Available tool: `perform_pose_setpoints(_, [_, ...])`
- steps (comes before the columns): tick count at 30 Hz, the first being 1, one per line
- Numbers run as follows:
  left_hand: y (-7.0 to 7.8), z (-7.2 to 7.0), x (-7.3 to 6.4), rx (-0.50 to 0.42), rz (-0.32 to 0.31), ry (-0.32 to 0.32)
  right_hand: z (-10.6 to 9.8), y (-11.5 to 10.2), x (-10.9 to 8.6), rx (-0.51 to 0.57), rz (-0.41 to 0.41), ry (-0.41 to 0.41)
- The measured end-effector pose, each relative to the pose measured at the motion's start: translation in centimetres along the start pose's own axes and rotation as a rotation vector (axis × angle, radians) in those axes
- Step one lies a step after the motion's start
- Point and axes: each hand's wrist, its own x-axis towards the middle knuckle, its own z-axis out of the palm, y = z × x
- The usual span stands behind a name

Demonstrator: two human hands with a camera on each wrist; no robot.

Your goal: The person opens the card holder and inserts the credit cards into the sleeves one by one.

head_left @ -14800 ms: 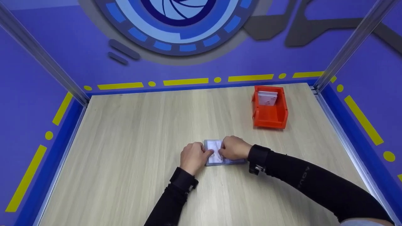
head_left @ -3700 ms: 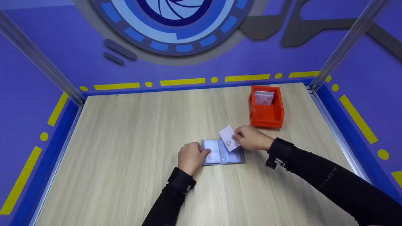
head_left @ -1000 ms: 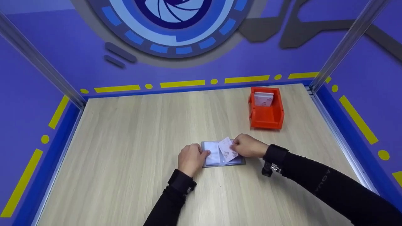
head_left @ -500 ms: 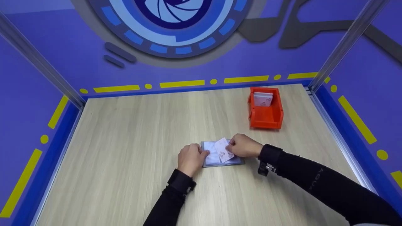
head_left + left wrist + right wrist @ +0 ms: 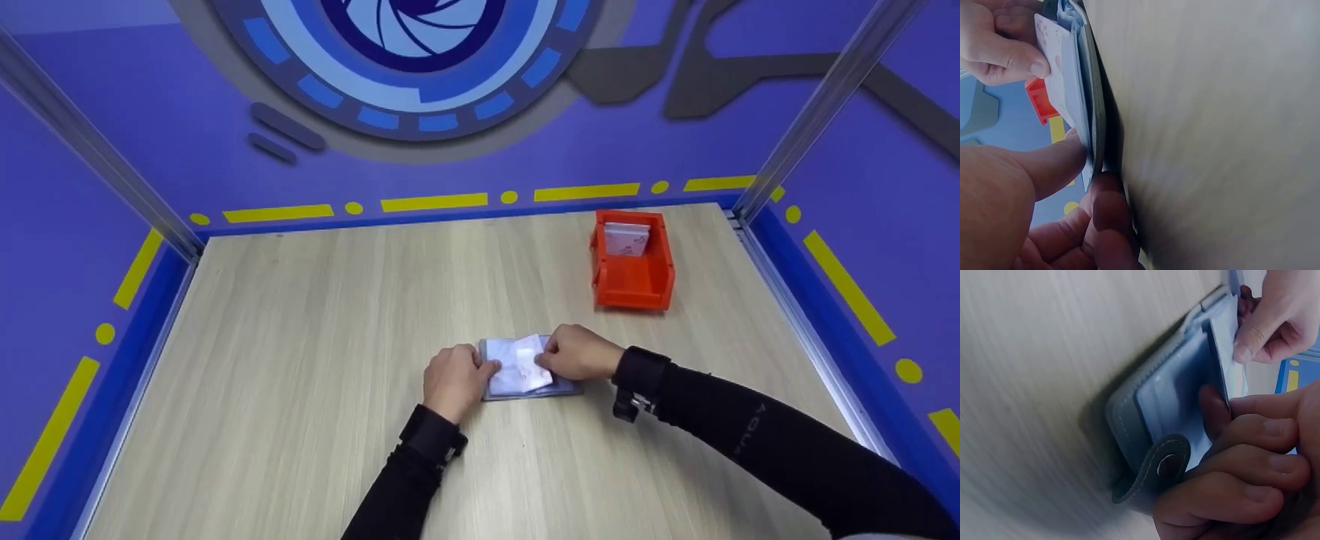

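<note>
A grey card holder (image 5: 498,387) lies spread on the table, showing clear plastic sleeves. My left hand (image 5: 452,382) grips its left edge, thumb on top and fingers beneath, as the left wrist view shows. Between thumb and forefinger my right hand (image 5: 581,354) pinches a white card (image 5: 529,367) with small pink prints. That card (image 5: 1053,53) slants over the middle of the holder, above the sleeves; whether its lower edge is inside a sleeve I cannot tell. In the right wrist view a strap (image 5: 1176,445) with a metal snap sticks out beside my curled fingers.
An orange-red bin (image 5: 634,285) stands at the back right of the wooden table (image 5: 337,315). Several similar cards (image 5: 626,240) lean upright against its back. Purple panels (image 5: 112,112) with metal corner posts enclose the back and sides.
Since a second ago my right hand has moved slightly left and down, tilting the card toward the holder's middle. Earlier it held the card higher above the right page. My left hand stays put.
</note>
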Motion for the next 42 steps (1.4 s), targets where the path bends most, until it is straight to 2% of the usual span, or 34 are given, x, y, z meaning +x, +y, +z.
perform_pose_setpoints(11, [-0.1, -0.1, -0.1, 0.001, 0.019, 0.011, 0.5, 0.0, 0.2, -0.026, -0.049, 0.042])
perform_pose_setpoints(22, [0.0, -0.2, 0.0, -0.006, 0.023, 0.019, 1.2, -0.7, 0.0, -0.003, -0.037, 0.069])
perform_pose_setpoints(33, [-0.1, -0.1, -0.1, -0.010, 0.018, 0.015, 1.5, -1.0, 0.3, 0.025, -0.010, -0.006])
perform_pose_setpoints(42, [-0.2, -0.1, -0.1, -0.012, 0.043, 0.032, 1.6, -1.5, 0.4, -0.002, -0.019, -0.011])
